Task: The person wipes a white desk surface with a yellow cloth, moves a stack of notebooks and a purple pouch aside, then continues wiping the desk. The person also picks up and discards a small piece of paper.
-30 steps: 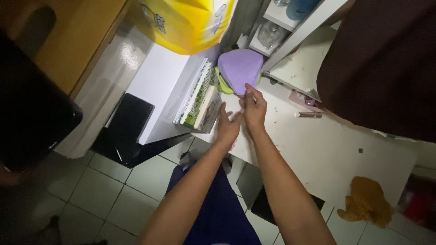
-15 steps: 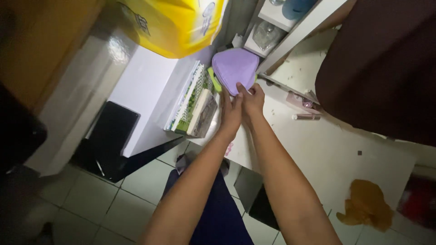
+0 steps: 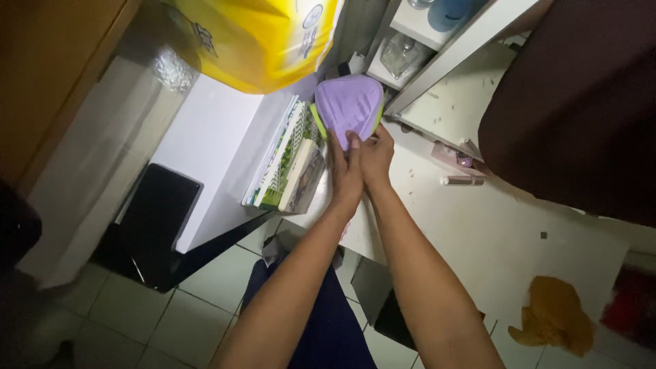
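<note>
Purple pouch (image 3: 348, 104) between both hands

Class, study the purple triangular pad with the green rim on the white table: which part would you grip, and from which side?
Probably grip the purple pad by its near, narrow corner, coming from the table's front edge. Books crowd its left and a shelf unit its right; both hands, left hand and right hand, already meet at that corner.

Around the purple pad (image 3: 348, 106) there is little room. A row of books (image 3: 290, 164) stands just to its left, a yellow bag (image 3: 256, 37) hangs over its far-left side, and a white shelf unit (image 3: 437, 51) closes its right. Below and right of the pad the white tabletop (image 3: 506, 225) lies open, save a small tube (image 3: 463, 181) and an orange cloth (image 3: 550, 311) near the edge.
</note>
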